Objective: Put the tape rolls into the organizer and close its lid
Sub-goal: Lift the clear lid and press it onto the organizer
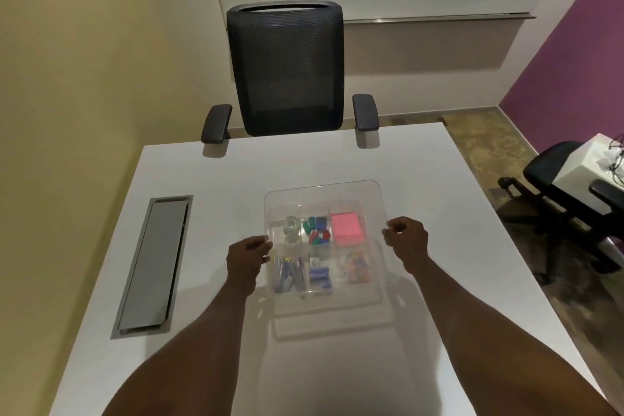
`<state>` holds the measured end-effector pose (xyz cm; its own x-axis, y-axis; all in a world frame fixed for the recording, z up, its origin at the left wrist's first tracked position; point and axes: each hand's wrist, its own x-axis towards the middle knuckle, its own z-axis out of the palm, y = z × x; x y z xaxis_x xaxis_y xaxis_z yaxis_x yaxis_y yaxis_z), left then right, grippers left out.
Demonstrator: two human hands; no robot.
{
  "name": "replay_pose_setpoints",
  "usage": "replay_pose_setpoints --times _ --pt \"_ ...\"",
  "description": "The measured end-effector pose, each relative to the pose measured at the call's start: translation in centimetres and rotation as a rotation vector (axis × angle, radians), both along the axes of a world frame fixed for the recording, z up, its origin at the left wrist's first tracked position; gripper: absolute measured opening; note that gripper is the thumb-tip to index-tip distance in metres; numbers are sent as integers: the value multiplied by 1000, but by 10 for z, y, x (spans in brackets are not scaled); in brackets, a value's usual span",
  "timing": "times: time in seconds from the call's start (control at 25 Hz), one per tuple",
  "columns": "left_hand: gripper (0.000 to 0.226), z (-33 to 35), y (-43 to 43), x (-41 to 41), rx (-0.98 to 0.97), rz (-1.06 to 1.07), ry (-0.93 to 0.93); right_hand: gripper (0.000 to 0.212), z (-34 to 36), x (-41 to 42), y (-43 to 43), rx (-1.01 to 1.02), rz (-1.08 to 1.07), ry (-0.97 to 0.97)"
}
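The left hand [248,255] pinches the left edge of a clear plastic lid [324,199], and the right hand [407,241] pinches its right edge, fingers closed on the thin rim; the lid is held over a clear plastic compartment organizer [324,306] in the lower centre of the frame. Seen through the lid, two clear tape rolls [292,228] lie in the upper-left compartment, beside coloured clips [317,230] and a pink sticky-note pad [347,226]. So the loading looks done and the closing step is in hand. Next, the lid probably needs lowering level, with its corners lined up on the rim before pressing down. The organizer sits on a white counter [216,199] with a grey cable hatch [155,263] at left. A black mesh chair [285,67] stands at the far edge, a purple wall [580,54] at upper right.
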<state>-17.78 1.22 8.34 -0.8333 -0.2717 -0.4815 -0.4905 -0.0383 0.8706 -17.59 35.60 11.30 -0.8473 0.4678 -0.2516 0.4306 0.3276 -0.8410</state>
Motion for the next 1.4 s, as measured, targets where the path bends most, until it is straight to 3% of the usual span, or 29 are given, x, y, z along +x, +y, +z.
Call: replay_pose_setpoints --times 0.2,0.44,1.4 --pt "31 -23 5 3 -258 3 -56 21 -27 -1 -12 127 -6 -125" --pt "31 -41 11 -6 -337 14 -122 19 -51 -14 -17 137 -42 -256" --pt "28 -45 10 -30 -348 28 -208 22 -64 -39 -23 195 14 -266"
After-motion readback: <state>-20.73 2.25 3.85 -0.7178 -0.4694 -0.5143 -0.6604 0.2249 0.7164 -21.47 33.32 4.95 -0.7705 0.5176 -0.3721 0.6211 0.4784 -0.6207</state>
